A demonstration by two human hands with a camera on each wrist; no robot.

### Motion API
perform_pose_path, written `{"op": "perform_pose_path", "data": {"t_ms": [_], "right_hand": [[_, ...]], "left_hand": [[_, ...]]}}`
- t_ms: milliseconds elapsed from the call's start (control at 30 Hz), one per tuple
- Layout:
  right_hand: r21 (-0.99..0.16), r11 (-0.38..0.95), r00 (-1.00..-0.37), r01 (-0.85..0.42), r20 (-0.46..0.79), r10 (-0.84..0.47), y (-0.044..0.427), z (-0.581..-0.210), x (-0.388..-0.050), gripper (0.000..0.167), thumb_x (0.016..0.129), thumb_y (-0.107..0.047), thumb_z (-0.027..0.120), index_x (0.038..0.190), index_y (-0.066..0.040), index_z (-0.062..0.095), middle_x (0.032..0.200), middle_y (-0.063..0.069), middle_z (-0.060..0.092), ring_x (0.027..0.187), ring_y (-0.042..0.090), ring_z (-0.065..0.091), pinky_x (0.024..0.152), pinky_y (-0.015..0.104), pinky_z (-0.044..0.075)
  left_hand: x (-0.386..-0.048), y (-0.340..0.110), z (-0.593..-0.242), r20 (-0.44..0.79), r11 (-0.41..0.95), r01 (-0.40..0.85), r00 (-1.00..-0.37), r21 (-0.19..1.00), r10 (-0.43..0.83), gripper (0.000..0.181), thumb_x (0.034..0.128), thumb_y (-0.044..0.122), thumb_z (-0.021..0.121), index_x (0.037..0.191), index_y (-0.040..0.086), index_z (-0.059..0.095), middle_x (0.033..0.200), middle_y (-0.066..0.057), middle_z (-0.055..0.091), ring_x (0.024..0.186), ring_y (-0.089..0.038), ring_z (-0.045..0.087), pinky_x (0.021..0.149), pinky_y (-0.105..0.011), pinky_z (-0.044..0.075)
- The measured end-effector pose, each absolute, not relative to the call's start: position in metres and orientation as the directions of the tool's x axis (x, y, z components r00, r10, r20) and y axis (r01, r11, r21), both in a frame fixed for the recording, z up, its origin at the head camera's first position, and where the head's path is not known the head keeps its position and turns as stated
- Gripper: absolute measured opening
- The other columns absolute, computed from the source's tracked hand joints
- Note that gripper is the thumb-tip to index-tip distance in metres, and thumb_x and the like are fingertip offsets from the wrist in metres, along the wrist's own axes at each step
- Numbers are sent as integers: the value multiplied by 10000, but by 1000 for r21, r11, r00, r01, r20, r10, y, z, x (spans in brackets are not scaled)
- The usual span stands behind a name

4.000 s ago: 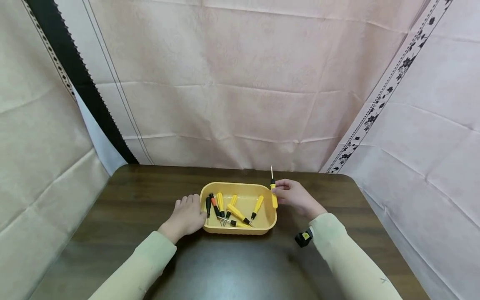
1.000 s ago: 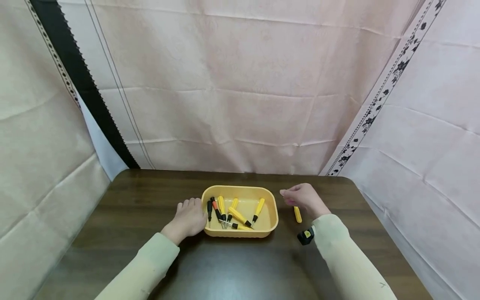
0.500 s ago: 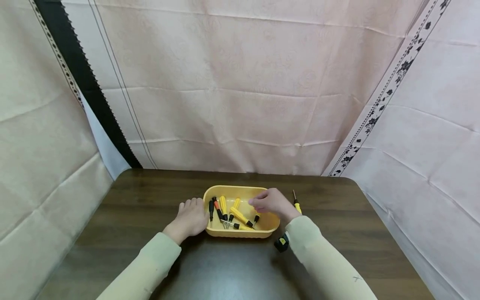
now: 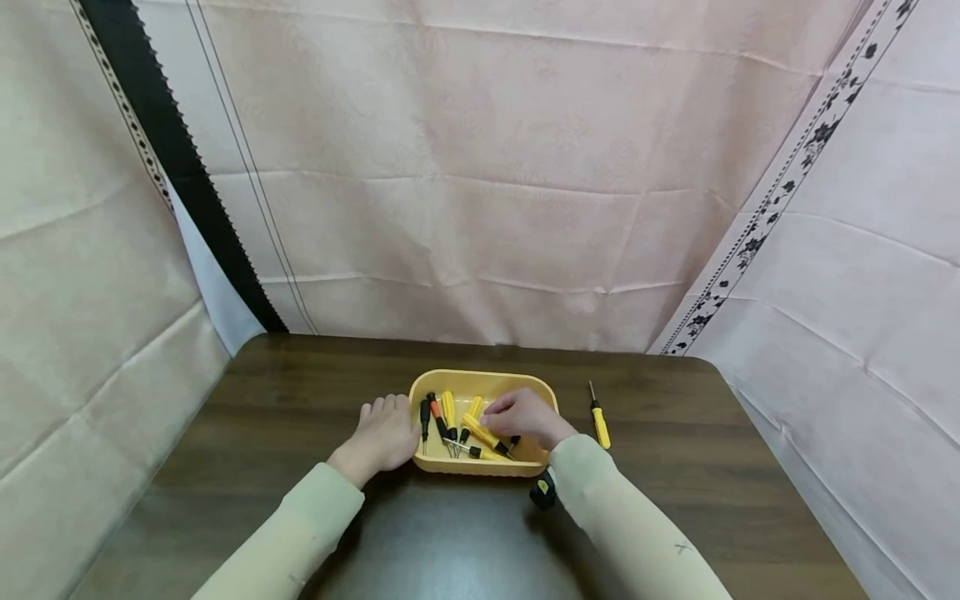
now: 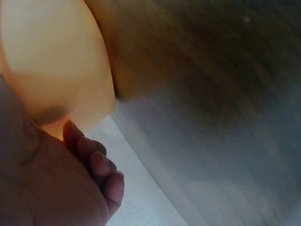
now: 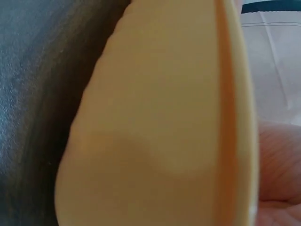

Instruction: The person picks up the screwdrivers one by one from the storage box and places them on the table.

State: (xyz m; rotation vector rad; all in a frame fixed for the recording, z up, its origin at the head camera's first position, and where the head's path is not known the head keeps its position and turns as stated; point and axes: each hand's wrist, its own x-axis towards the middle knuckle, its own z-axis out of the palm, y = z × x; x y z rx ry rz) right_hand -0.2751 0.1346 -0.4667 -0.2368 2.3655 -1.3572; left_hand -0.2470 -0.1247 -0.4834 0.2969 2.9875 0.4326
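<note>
A yellow, round-cornered plastic tray [image 4: 477, 468] on the dark wooden worktop [image 4: 675, 442] is gripped at its left end by the left hand [image 4: 381, 435]. Inside, yellow-and-black screwdrivers [image 4: 486, 436] are overhung by the right hand [image 4: 527, 417]; whether one is pinched cannot be told.

Tray [image 4: 480, 468] on table [image 4: 450, 546], screwdrivers [image 4: 448, 408] inside; 1 screwdriver [image 4: 601, 425] right of tray.

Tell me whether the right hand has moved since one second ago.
Yes: the right hand moved leftward across the wooden table, from right of the yellow tray to over its right half.
</note>
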Motion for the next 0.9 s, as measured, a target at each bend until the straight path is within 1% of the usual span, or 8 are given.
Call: {"op": "perform_pose_path", "data": {"t_ms": [267, 500, 733, 900], "right_hand": [[-822, 568, -911, 50, -271, -312, 126, -474, -273, 160, 814, -182, 786, 940, -87, 757, 874, 24, 689, 736, 179, 595, 683, 349, 507], [-796, 604, -917, 29, -262, -302, 120, -473, -274, 152, 804, -184, 795, 924, -102, 747, 875, 10, 677, 763, 196, 587, 693, 347, 503], [-757, 651, -918, 49, -291, -270, 117, -478, -272, 110, 810, -210, 790, 876, -134, 747, 845, 0, 668, 739, 191, 583, 666, 326, 491], [-747, 663, -928, 38, -273, -254, 114, -479, -273, 102, 822, -228, 779, 863, -143, 741, 836, -2, 663, 733, 190, 580, 657, 324, 486]], "left_hand": [[-246, -125, -484, -90, 937, 185, -971, 295, 220, 381, 966, 336, 496, 1144, 0, 493, 947, -93, 458, 879, -272, 403, 782, -435, 300], [-248, -125, -481, -67, 941, 180, -976, 287, 208, 390, 967, 338, 496, 1153, -6, 489, 956, -97, 457, 894, -276, 407, 790, -435, 296], [-245, -125, -482, -107, 939, 179, -970, 294, 218, 411, 966, 347, 503, 1170, -9, 484, 966, -100, 464, 904, -282, 413, 790, -443, 300], [-245, -124, -482, -85, 939, 170, -975, 298, 204, 405, 970, 344, 499, 1167, -10, 483, 965, -102, 461, 906, -286, 407, 798, -439, 293]]}}
